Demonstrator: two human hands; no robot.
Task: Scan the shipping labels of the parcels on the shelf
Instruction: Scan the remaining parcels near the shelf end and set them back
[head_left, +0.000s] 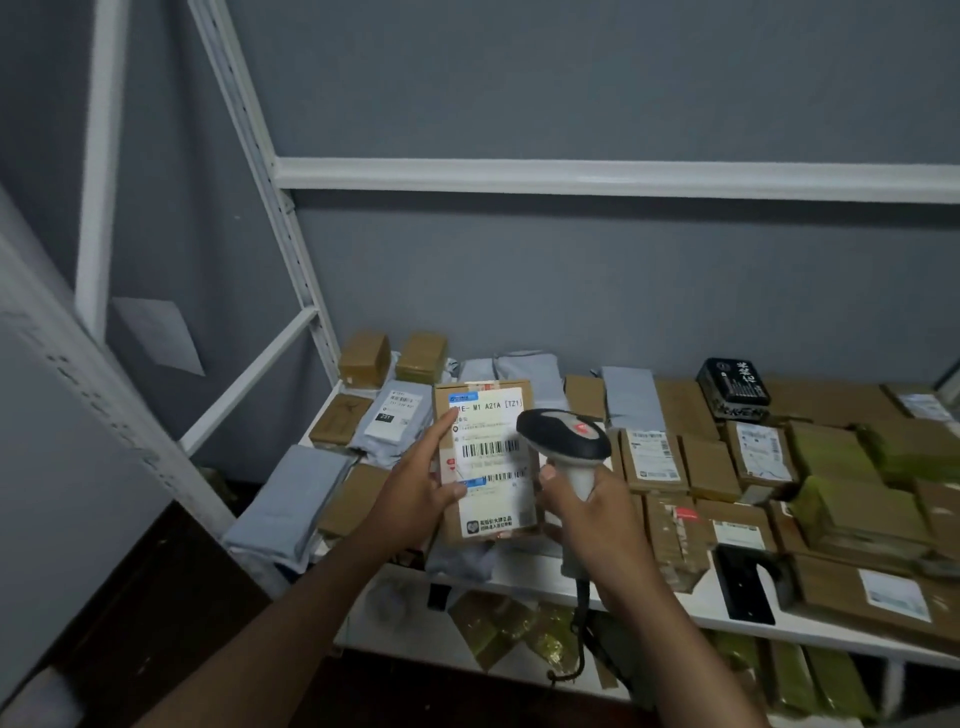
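Both arms reach in from the near edge, forearms angled up toward the middle. Left hand (415, 486) grips a box (488, 462) by its left edge, thumb across the front near the bottom of the label (491, 457), index finger stretched up along the side. The box is held upright above the shelf (524, 574), label facing the camera. Right hand (587, 512) is wrapped tight around the grip of a scanner (566, 441), thumb up by the neck, the dark head sitting just right of the label and overlapping its edge. A cord (579, 639) hangs down from the handle.

Readable on the label: "M1 A21A [TZ1]" up top, two barcodes below, a blue tag in the top left corner. The rest is too small to make out.

The shelf behind is packed with brown boxes, grey mailers (631, 397) and a black box (735, 387) with white writing at the far right.
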